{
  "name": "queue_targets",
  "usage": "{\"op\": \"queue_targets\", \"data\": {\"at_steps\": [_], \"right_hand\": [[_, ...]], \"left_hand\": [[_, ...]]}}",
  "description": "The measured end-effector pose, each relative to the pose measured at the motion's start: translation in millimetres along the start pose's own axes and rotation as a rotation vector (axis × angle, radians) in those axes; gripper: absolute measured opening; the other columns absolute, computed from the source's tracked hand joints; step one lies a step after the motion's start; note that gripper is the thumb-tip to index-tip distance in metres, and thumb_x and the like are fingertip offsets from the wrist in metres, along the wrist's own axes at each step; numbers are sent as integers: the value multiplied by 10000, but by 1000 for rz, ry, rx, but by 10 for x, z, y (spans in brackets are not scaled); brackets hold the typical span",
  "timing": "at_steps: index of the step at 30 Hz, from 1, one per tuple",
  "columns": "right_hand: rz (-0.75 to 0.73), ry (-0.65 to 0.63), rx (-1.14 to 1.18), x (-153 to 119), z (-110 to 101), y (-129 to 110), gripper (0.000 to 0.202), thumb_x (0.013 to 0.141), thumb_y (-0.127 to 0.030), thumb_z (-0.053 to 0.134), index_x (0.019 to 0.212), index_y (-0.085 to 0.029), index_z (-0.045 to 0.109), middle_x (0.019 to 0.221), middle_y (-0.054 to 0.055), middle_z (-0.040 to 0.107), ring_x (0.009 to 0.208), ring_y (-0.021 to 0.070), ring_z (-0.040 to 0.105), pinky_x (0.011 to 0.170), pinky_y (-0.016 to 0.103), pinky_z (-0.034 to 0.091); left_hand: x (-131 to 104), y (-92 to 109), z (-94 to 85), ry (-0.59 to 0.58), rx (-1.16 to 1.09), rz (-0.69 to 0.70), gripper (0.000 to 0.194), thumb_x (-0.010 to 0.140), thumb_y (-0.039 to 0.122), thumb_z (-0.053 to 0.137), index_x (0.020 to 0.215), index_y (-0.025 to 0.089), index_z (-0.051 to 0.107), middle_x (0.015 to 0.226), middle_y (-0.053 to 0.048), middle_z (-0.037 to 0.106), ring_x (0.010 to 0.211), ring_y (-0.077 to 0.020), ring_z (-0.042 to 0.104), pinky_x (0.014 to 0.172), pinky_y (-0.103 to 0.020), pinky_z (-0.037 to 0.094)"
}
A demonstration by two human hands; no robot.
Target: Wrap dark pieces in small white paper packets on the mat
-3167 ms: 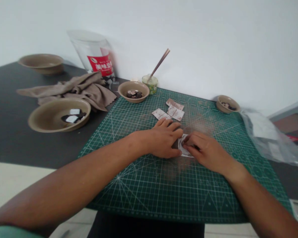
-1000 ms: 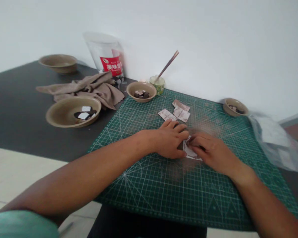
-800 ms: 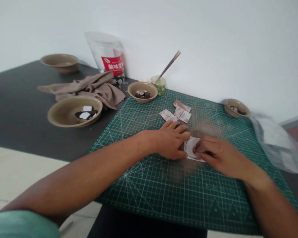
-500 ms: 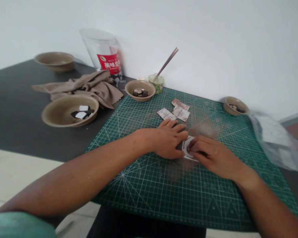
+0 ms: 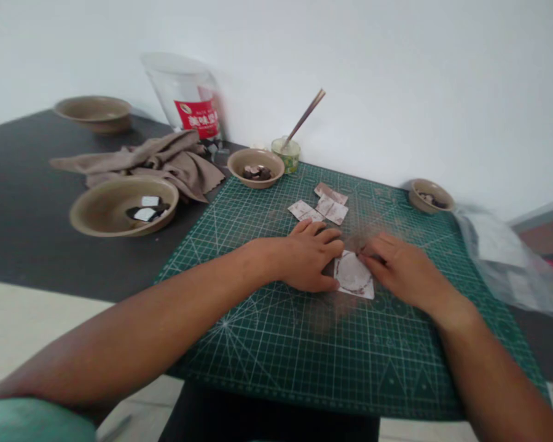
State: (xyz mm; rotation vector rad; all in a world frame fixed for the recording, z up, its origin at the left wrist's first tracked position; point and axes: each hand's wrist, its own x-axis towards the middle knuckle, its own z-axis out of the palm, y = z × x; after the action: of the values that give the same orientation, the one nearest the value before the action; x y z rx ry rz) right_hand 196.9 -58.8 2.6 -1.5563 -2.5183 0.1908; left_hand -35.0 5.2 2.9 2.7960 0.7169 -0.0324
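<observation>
A white square piece (image 5: 354, 274) with a dark, smudged ring on its face lies on the green cutting mat (image 5: 276, 344). My left hand (image 5: 306, 258) rests flat with fingers spread, its thumb and fingertips against the square's left edge. At the upper right edge of the square is my right hand (image 5: 396, 267), fingers pinched together; whatever is between them is hidden. Beyond my left hand lie several similar white squares (image 5: 332, 209) with brownish smears. Brown dusty patches mark the mat around both hands.
Bowls with dark pieces stand at the mat's far edge (image 5: 257, 169) and right corner (image 5: 431, 196). A green cup (image 5: 286, 153) holds chopsticks (image 5: 304, 120). At left are a bowl (image 5: 96, 212), a brown cloth (image 5: 166, 159), an upper bowl (image 5: 94, 116) and a clear jar (image 5: 184, 92). A plastic bag (image 5: 502, 258) lies right.
My right hand has moved off the square's face to its upper right edge, baring the dark ring. My left hand stays put at the left edge. The view has shifted slightly.
</observation>
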Motion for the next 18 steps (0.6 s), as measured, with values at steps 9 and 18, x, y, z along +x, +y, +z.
{"op": "queue_targets", "data": {"at_steps": [9,18], "right_hand": [[-59,-18,106,38,23,-15,137,990,-259,542,891,-205,620,929,53,638,861,209,610,760,350,465],[-101,-64,134,26,-12,-28,130,994,-237,522,906,-208,614,945,56,637,859,199,597,755,345,461]], "left_hand": [[-3,12,-27,-16,-2,-3,590,903,587,549,1327,177,518,1604,-152,332,1467,-406,279,1189,-580,191],[-10,9,-14,-4,-17,0,582,905,592,548,1310,174,534,1609,-149,329,1476,-400,269,1194,-575,174]]}}
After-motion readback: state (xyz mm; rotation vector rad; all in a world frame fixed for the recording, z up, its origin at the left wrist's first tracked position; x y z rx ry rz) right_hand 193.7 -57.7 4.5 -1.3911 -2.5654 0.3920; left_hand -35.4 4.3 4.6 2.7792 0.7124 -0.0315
